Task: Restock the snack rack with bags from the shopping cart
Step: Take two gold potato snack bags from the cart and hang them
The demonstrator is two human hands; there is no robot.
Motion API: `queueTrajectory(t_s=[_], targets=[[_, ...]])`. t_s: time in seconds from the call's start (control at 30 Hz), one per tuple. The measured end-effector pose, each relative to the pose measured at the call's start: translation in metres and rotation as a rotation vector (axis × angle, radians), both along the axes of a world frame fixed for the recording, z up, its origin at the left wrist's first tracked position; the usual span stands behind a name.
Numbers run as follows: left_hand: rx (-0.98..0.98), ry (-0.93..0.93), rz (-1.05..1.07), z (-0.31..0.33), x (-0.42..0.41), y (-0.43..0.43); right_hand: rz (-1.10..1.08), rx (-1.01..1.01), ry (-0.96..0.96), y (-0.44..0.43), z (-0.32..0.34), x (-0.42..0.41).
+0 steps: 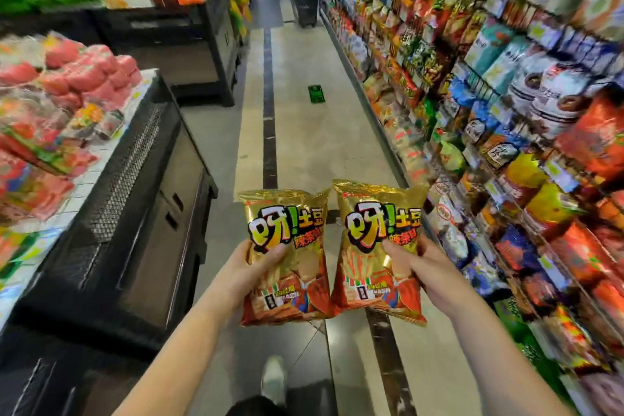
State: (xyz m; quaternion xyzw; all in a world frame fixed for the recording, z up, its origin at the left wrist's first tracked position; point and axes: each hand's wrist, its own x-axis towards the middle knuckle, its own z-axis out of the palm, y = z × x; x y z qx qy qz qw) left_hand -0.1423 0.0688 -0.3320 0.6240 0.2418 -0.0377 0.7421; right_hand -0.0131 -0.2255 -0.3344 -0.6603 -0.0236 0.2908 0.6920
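I hold two gold-and-red potato snack bags side by side over the aisle floor. My left hand (251,268) grips the left bag (287,240) by its left edge, thumb across the front. My right hand (429,267) grips the right bag (374,236) by its right edge, thumb on the front. Both bags stand upright with their printed fronts facing me. The snack rack (506,118) runs along the right side, packed with bags. A dark shopping cart (305,7) stands far down the aisle against that rack.
A black display counter (141,199) stacked with red and pink packs lines the left side. Behind it stands a further black shelf unit (202,44). A green floor sticker (316,93) lies mid-aisle. My shoe (274,378) shows at the bottom.
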Motion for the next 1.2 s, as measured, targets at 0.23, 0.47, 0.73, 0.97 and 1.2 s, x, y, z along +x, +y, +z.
queueTrajectory(t_s=[0.23, 0.47, 0.73, 0.97, 1.2], targets=[[0.008, 0.004, -0.001, -0.013, 0.095, 0.081, 0.013, -0.046, -0.003, 0.083, -0.008, 0.103], [-0.017, -0.047, -0.052, -0.006, 0.214, 0.179, -0.053, -0.080, 0.001, 0.187, -0.004, 0.215], [-0.032, -0.122, -0.053, 0.015, 0.343, 0.278, -0.076, -0.039, -0.023, 0.279, 0.022, 0.336], [0.003, -0.110, -0.084, 0.025, 0.444, 0.315, -0.063, -0.033, -0.024, 0.318, 0.019, 0.441], [0.082, -0.067, -0.102, 0.017, 0.578, 0.342, -0.071, -0.003, -0.025, 0.339, 0.005, 0.570]])
